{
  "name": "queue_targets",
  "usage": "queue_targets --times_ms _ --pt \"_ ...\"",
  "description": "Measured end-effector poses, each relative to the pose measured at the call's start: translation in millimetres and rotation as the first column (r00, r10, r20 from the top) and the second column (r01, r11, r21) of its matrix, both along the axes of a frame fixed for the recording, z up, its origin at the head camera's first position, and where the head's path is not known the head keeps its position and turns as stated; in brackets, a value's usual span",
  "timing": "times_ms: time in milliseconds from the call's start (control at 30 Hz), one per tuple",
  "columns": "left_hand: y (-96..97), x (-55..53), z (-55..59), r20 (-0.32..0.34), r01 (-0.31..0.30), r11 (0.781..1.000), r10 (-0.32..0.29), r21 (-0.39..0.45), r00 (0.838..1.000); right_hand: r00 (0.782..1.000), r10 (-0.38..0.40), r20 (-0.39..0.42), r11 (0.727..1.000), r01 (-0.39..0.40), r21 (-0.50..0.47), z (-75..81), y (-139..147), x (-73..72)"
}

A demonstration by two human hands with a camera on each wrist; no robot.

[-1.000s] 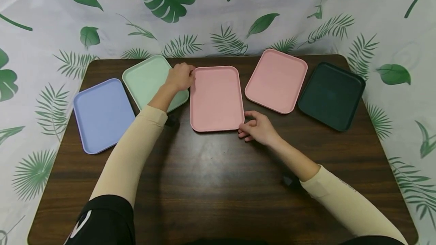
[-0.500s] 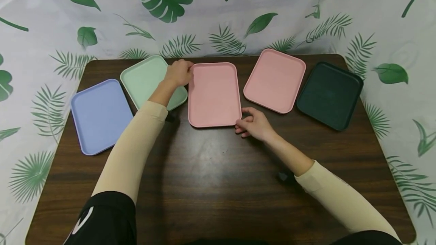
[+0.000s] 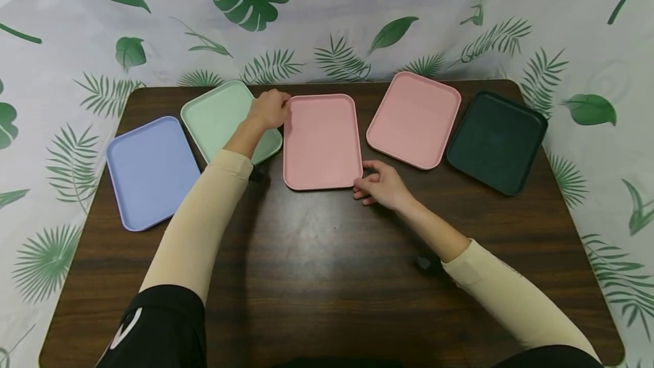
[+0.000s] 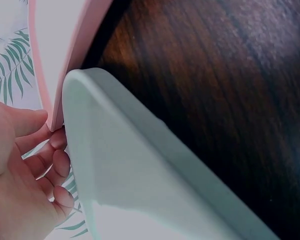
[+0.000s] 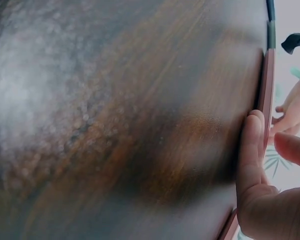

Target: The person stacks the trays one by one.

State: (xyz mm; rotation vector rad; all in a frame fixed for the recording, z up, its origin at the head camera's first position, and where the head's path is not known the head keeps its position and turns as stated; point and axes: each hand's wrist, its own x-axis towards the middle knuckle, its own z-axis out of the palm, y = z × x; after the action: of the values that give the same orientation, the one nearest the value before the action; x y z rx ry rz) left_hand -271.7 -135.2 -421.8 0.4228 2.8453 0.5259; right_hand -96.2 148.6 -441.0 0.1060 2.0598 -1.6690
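Observation:
In the head view, a pink tray (image 3: 323, 143) lies at the middle of the table. My left hand (image 3: 268, 109) reaches across a mint green tray (image 3: 217, 118). It pinches the pink tray's far left corner; in the left wrist view the thumb and index finger (image 4: 37, 132) meet at that corner, beside the green tray's rounded corner (image 4: 85, 85). My right hand (image 3: 383, 186) holds the pink tray's near right corner. In the right wrist view, the tray's rim (image 5: 266, 95) runs between the thumb and the fingers (image 5: 250, 145).
A blue tray (image 3: 153, 172) lies at the left. To the right are a second pink tray (image 3: 415, 121) and a dark green tray (image 3: 497, 143). All lie along the back of the dark wooden table (image 3: 327, 277), before a leaf-patterned cloth (image 3: 306, 10).
Both hands shifted the middle pink tray slightly away toward the table's back during the first half second. Since then the hands and the tray have kept nearly still.

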Motion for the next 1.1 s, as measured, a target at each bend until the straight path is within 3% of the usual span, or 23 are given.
queue_targets --times_ms 1100 --pt "-1.1 4.8 2.7 0.082 -0.017 1.000 0.016 0.005 0.997 0.999 0.039 0.024 0.999 -0.040 0.025 1.5 3.4 1.6"
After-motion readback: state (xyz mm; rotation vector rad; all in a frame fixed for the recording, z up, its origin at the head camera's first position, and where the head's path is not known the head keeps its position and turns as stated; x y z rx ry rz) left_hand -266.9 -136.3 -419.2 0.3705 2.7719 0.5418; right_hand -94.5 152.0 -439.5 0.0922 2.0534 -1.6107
